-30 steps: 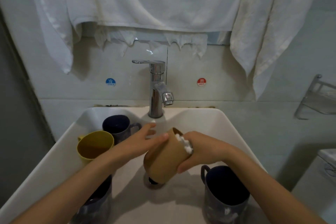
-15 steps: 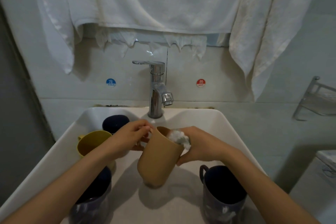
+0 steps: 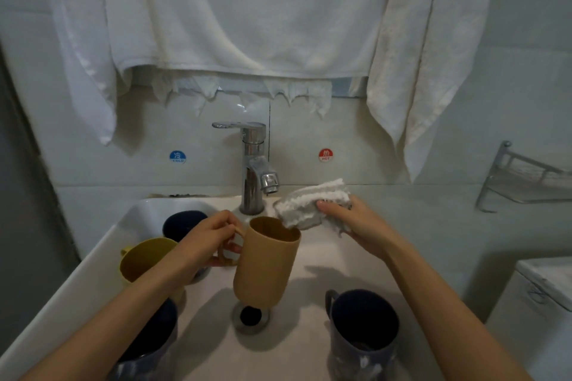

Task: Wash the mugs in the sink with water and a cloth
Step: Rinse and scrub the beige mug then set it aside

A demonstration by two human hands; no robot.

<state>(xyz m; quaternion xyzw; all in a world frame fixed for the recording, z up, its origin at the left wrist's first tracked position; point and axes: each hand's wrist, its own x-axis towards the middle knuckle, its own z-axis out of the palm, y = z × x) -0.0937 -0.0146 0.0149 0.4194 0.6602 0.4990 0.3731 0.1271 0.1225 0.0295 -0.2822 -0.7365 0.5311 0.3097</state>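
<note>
As seen from the head camera, white towels (image 3: 247, 9) hang across the wall and take up the upper half of the view. Below them sits the white sink (image 3: 93, 272), which holds five mugs.

Containers, largest first:
- Front-right navy mug (image 3: 362, 325): upright, handle to its left, interior too dark for me to read.
- Front-left navy mug (image 3: 148, 340): mostly hidden under my left forearm; contents cannot be told.
- Tan mug (image 3: 266, 266): over the drain (image 3: 250, 317), leaning slightly to the right, only bare inner wall visible at its mouth.
- Yellow mug (image 3: 142, 260): upright against the left wall of the sink, partly covered by my left wrist.
- Rear navy mug (image 3: 182, 224): near the back left corner, interior dark.

Hands: they are apart. Left hand (image 3: 207, 241) grips the tan mug's handle, fingers curled through it. Right hand (image 3: 356, 223) holds the bunched white cloth (image 3: 312, 206), thumb on top; the cloth's lower edge meets the mug's far rim, and I cannot tell whether it dips inside.

Chrome faucet (image 3: 253, 170) stands behind the tan mug, lever pointing left.

Writing: blue round sticker (image 3: 177, 157) reads "COLD"; red round sticker (image 3: 325, 155) reads "HOT". Each also carries a character that I cannot read reliably.
</note>
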